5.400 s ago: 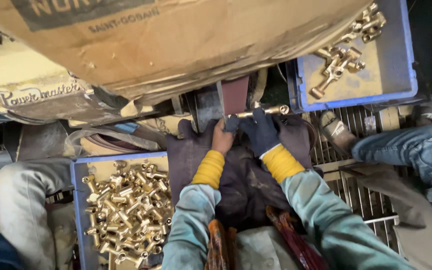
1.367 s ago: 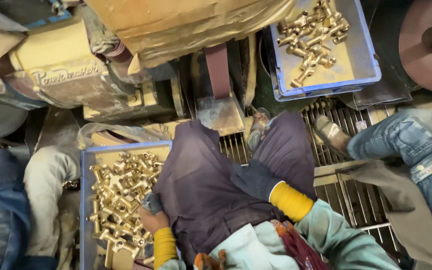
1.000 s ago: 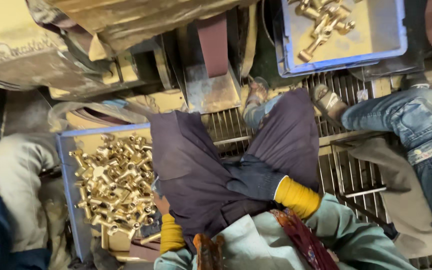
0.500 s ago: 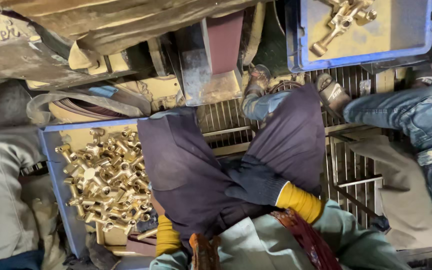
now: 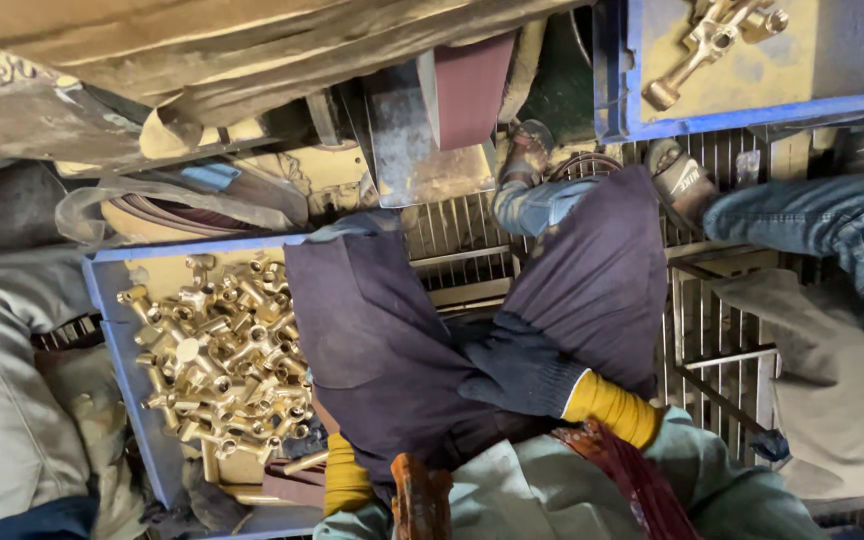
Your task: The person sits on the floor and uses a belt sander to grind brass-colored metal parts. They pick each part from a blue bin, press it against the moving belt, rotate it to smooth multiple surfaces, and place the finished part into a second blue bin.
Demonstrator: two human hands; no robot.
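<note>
The right hand (image 5: 517, 365), in a dark knit glove with a yellow cuff, rests on the dark purple apron (image 5: 402, 350) spread over the lap. Its fingers lie loosely curled against the cloth and hold nothing.

The left hand (image 5: 324, 425) is almost wholly hidden under the apron edge; only its yellow cuff shows, just beside the near corner of the left crate (image 5: 112, 300). Whether its grip is open or closed cannot be told.

To pick a part well, judged from this layout: bring the left hand up over the crate wall, select one brass fitting lying free at the top of the heap, and lift it straight up, so that interlocked neighbours are not dragged out. Keep the apron clear of the abrasive belt (image 5: 472, 90), which runs at the machine directly ahead.

Containers:
- Left crate: blue plastic, to the left of the lap, holding a dense heap of brass fittings (image 5: 222, 360), cross-shaped and tangled together, some nearly under the apron edge.
- Far crate (image 5: 852, 60): blue plastic, beyond the metal floor grating (image 5: 722, 330), mostly bare, with a few brass fittings gathered in it.

Another person's jeans-clad legs (image 5: 832, 230) lie to the right, well apart from both hands.
</note>
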